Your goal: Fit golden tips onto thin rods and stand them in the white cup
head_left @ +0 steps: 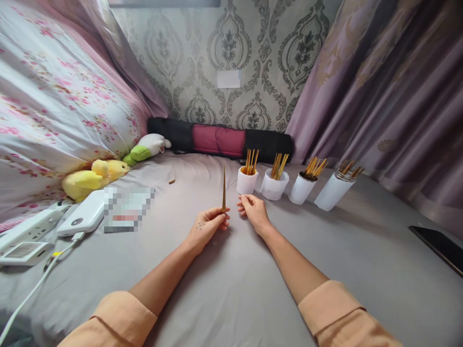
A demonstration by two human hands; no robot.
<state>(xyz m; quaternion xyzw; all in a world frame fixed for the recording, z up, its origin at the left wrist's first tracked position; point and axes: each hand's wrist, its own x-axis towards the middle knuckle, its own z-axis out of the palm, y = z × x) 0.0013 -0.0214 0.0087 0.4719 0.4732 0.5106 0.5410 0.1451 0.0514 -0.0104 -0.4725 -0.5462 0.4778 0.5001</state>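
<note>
My left hand [208, 229] is closed, pinching the lower end of a slim, tapering golden-brown stick [224, 190] that points upward. My right hand [253, 211] is beside it, fingers loosely curled and a little apart, with nothing visible in them. Just beyond the right hand is a white-wrapped cup [247, 182] of thin yellow-brown sticks [250, 163]. To its right stand a wider white cup [274, 187], a white cup with a dark rim [302, 190] and a taller white-wrapped jar [333, 193], each holding similar sticks.
Grey cloth [231, 279] covers the surface. A small bent brown piece [171, 181] lies on it. At left are a power strip [32, 229], a white power bank [83, 214] with a cable, a blurred packet [128, 209] and plush toys [96, 178]. A dark phone-like slab [439, 246] lies right.
</note>
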